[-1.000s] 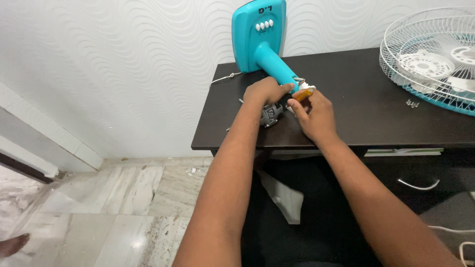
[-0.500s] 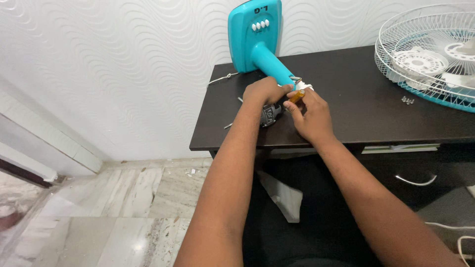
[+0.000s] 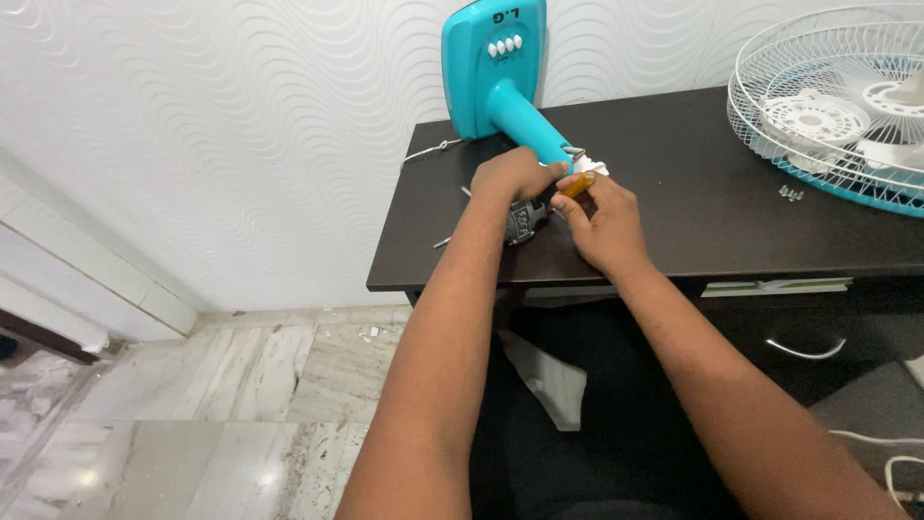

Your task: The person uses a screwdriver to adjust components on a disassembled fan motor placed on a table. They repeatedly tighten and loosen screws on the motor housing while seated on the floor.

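— Gripping the small grey motor (image 3: 523, 223) with left hand (image 3: 515, 175), at the dark desk's (image 3: 674, 221) front edge by the teal stand (image 3: 515, 106)?
— Yes; right hand (image 3: 602, 226) pinching orange-handled screwdriver (image 3: 578, 184). Keep it square, press steadily.

hands: left (image 3: 518, 178) on grey motor (image 3: 523, 223) | right (image 3: 599, 223) grips orange-handled screwdriver (image 3: 579, 183) | teal fan stand (image 3: 496, 72) on dark desk (image 3: 693, 212)

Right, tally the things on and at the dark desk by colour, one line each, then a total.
Teal: 1, the fan stand lying on the desk.
White: 1, the wire fan cage.
Grey: 1, the small motor part by the left hand.
Orange: 1, the tool handle at the right hand.
Total: 4
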